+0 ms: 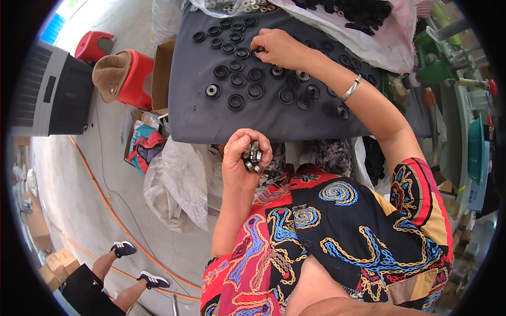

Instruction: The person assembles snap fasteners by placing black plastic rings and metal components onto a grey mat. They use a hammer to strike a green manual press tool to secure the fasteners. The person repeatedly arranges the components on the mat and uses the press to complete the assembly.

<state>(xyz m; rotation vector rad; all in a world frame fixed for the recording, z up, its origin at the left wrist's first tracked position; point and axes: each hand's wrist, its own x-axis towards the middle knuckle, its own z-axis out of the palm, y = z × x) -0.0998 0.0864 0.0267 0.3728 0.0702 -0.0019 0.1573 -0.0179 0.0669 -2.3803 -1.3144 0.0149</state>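
two hands are at work: the left hand (pixel 235 164) is turned palm inward just beside the near edge of the worktop (pixel 195 124), fingers curled around a clump of small metal pieces (pixel 253 157), while the right hand (pixel 282 49) reaches across with its fingertips drawn in among the black rings (pixel 235 108). the left grip is clamped on its clump; at the right grip the fingers cover whatever lies between them, so i cannot tell whether it pinches anything. the rings lie flat and loosely spread over the worktop, some close beside one another, and a few show a bright metal centre (pixel 212 90). the step in hand looks like setting metal pieces into rings one at a time, though the point of contact is hidden. judged that way, the next move calls for the right fingertips to seat a piece level in an opening without nudging the neighbouring rings, and for the left hand to hold its clump firmly enough that nothing slips out.
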